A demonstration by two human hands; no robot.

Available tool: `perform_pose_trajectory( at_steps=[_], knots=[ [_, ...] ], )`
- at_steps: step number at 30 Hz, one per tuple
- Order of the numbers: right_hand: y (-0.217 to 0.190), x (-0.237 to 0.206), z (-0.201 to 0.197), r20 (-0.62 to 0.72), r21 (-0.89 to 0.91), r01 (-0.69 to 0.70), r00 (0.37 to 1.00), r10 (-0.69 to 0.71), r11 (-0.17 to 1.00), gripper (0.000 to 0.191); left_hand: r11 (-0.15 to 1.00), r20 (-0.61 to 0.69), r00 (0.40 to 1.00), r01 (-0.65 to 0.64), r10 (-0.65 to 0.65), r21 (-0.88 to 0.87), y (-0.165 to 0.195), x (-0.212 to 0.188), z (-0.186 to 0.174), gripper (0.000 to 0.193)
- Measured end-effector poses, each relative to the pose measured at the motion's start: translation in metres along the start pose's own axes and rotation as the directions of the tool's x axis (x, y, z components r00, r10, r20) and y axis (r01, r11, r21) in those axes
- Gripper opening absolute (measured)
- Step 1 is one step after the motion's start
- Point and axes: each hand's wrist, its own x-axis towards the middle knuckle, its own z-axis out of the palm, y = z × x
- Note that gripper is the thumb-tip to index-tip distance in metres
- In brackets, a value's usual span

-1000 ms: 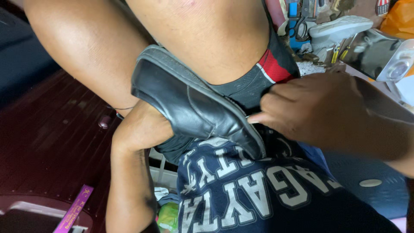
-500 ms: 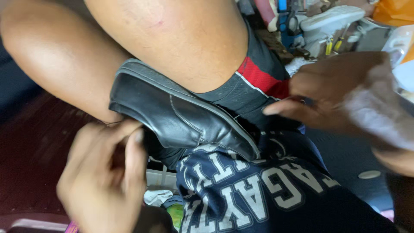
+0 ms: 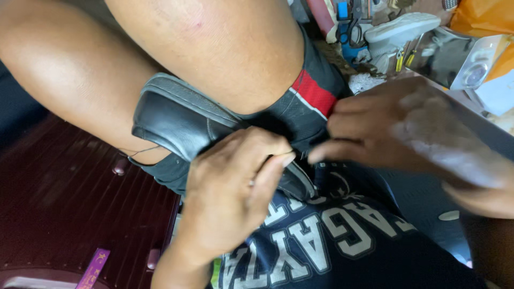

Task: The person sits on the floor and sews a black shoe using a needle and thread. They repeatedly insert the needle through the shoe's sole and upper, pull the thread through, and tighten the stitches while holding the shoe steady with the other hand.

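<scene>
Setting: a dark red ribbed case (image 3: 69, 214) lies low at left; a white shoe (image 3: 401, 29), scissors (image 3: 350, 27) and clutter crowd the upper right.
Shoe: a black leather shoe (image 3: 176, 120) is wedged between the person's bare thighs (image 3: 214, 53), above a navy lettered shirt (image 3: 332, 241).
Long axis: runs from upper left down to lower right; which end is the toe cannot be told.
Left hand (image 3: 230, 198): reaches up from below, fingers curled tight over the shoe's lower end.
Right hand (image 3: 396, 134): comes in from the right, blurred, fingertips apparently pinched together at the shoe's edge.
</scene>
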Motion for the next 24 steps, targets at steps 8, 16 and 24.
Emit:
perform_pose_trajectory(
  at_steps=[8,16,24],
  knots=[
    [-0.017,0.017,0.023,-0.223,0.494,0.112,0.975,0.000,0.862,0.031,0.939,0.088,0.995,0.067,-0.039,-0.336,-0.023,-0.023,-0.018,0.024],
    [-0.022,-0.002,0.013,0.192,0.417,-0.087,0.981,0.006,0.905,0.037,0.730,0.140,0.987,0.151,-0.076,-0.667,-0.041,-0.036,-0.022,0.027],
    [-0.007,-0.010,0.004,0.200,0.589,-0.178,0.977,0.072,0.788,0.021,0.609,0.192,0.981,0.176,-0.039,-0.774,-0.051,-0.037,-0.024,0.032]
  ],
)
